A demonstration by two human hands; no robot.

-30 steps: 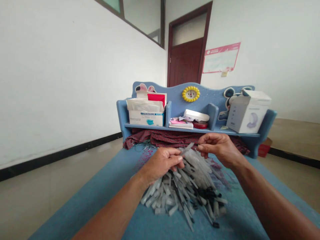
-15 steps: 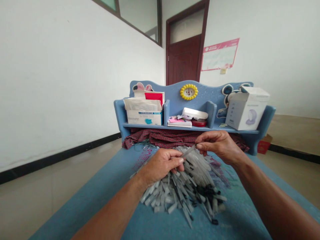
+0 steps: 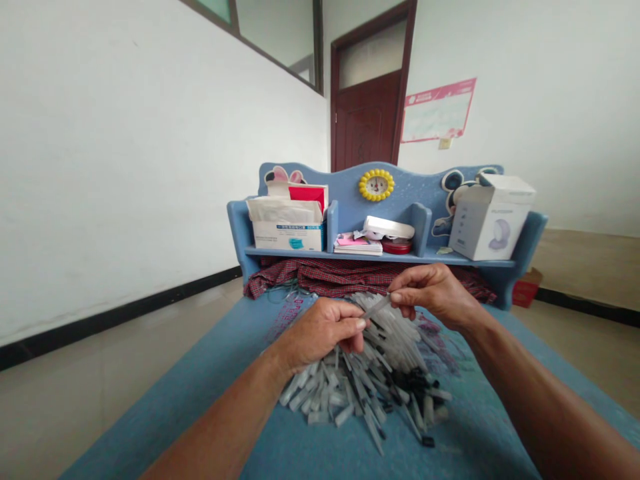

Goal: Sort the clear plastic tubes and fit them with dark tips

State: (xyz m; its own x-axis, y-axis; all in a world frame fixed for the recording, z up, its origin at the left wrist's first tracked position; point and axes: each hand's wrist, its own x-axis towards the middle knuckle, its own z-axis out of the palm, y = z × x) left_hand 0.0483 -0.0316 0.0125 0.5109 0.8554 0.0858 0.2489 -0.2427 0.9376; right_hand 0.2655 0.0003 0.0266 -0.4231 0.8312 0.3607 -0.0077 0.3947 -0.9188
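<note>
A heap of clear plastic tubes and small black caps (image 3: 370, 377) lies on the blue table (image 3: 210, 393). My left hand (image 3: 320, 330) is closed over the near top of the heap, thumb and fingers pinching one end of a single clear tube (image 3: 376, 307). My right hand (image 3: 433, 293) hovers just above the heap's far side and pinches the other end of that same tube. The tube slants up to the right between the two hands.
At the table's far end stands a blue shelf (image 3: 380, 257) with a box of masks (image 3: 290, 230), booklets, a red tin, a yellow clock (image 3: 376, 185) and a white carton (image 3: 487, 217). Checked red cloth (image 3: 345, 275) lies under it. A brown door (image 3: 367, 120) is behind.
Both hands keep their pinch on the tube and have drifted slightly closer together; the view has shifted a little.
</note>
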